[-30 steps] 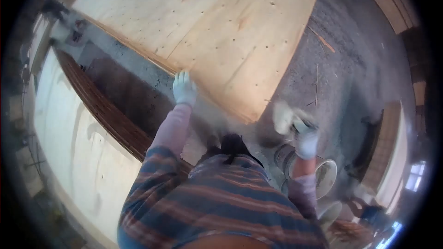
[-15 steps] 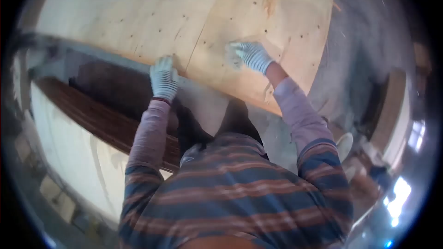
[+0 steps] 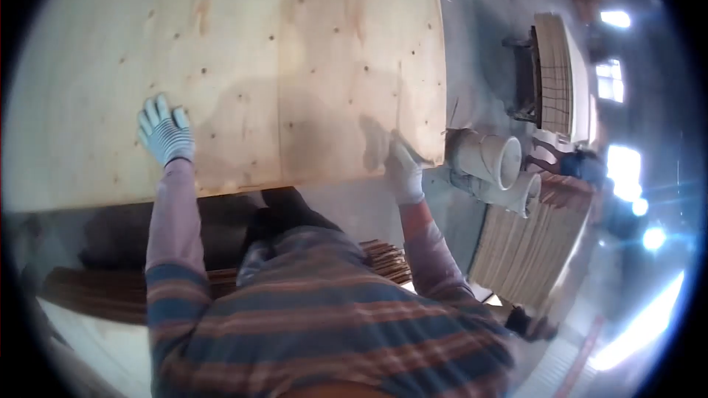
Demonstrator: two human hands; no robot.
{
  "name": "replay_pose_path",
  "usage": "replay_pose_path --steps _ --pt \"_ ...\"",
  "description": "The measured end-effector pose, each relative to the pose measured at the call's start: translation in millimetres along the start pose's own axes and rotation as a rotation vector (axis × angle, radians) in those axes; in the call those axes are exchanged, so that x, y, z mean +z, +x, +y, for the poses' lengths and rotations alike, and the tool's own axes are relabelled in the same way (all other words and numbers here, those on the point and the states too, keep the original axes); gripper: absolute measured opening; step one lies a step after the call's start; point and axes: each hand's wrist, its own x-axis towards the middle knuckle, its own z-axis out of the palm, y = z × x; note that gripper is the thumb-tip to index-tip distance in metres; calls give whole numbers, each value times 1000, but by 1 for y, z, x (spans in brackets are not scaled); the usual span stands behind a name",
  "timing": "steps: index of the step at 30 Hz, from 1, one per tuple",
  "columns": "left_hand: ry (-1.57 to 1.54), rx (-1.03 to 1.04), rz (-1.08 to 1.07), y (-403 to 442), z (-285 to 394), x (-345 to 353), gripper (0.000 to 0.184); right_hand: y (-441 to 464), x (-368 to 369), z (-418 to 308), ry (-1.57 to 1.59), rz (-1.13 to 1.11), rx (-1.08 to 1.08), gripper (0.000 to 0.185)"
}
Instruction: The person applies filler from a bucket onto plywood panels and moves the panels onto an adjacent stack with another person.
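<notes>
The left hand [image 3: 168, 135] lies spread on the plywood sheet [image 3: 243, 37]; the right hand [image 3: 405, 174] is by its near right corner, grip unclear. Buckets [image 3: 473, 155] crowd that corner, stacked boards [image 3: 516, 254] beyond.

The wooden sheet [image 3: 243, 51] is pale tan, dotted with dark brown knots, with a rusty streak toward its top edge. The left glove [image 3: 167, 135] is pale with fine dark stripes. The shirt [image 3: 324, 317] has wide bands of slate blue and brown over mauve-pink undersleeves [image 3: 175, 214].
</notes>
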Motion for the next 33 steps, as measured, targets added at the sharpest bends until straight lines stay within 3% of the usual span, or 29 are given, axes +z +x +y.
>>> replay_pose_path --steps 1,2,3,4,5,8,9,10,11,12,13,15,16,17,19,20,22,23,24,25,26,28,30,33 --pt "6 11 5 -2 -2 1 50 22 -13 15 -644 -90 -390 30" --pt "26 24 8 0 -2 4 50 46 -5 15 -133 48 -12 30" --pt "47 36 15 0 -3 7 50 75 -9 24 -306 153 109 29" --pt "72 41 20 -3 -5 9 50 105 -6 17 -209 146 51 28" --pt "46 51 11 -2 0 3 50 136 -6 22 -322 -3 36 26" --pt "7 71 -12 -3 2 0 50 123 9 -2 -111 -382 464 24" --pt "21 80 -15 -2 1 5 50 97 4 18 -65 -371 333 22" --pt "42 88 -6 -1 3 7 50 70 4 19 -249 -340 -37 21" --pt "66 88 2 -3 2 8 50 47 -1 22 -403 -321 -173 23" --pt "90 84 20 -1 0 10 50 25 2 7 -274 -269 -6 22" --pt "72 94 16 4 -8 24 49 10 -8 17 -344 -253 352 24" --pt "41 111 -37 42 -4 14 50 7 -3 20 36 -165 520 28" --pt "30 107 -57 64 -6 11 51 32 14 5 45 -151 576 31" --pt "28 -26 -30 83 -11 25 50 56 33 -17 49 -143 644 33" --pt "96 -168 6 97 -8 29 51 99 60 -25 460 -336 482 39" --pt "126 -233 27 111 2 30 51 138 91 -46 566 -310 497 39" --pt "79 -230 -72 119 3 18 55 226 152 -91 654 -508 246 35" --pt "78 -219 -66 120 1 20 56 282 175 -74 582 -459 331 31" --pt "76 -196 -61 124 1 24 56 343 194 -65 559 -656 208 22" --pt "52 -189 -71 127 1 23 55 401 231 -71 383 -582 188 17" --pt "27 -182 -84 129 1 18 55 445 272 -71 82 -338 -119 25" --pt "14 -173 -71 136 6 23 54 518 300 -99 -719 -226 -471 35" --pt "51 -162 -39 132 1 32 53 563 336 -92 -734 -503 -431 36" --pt "-3 -151 -4 128 1 30 51 454 306 -117 -363 -761 38 32"
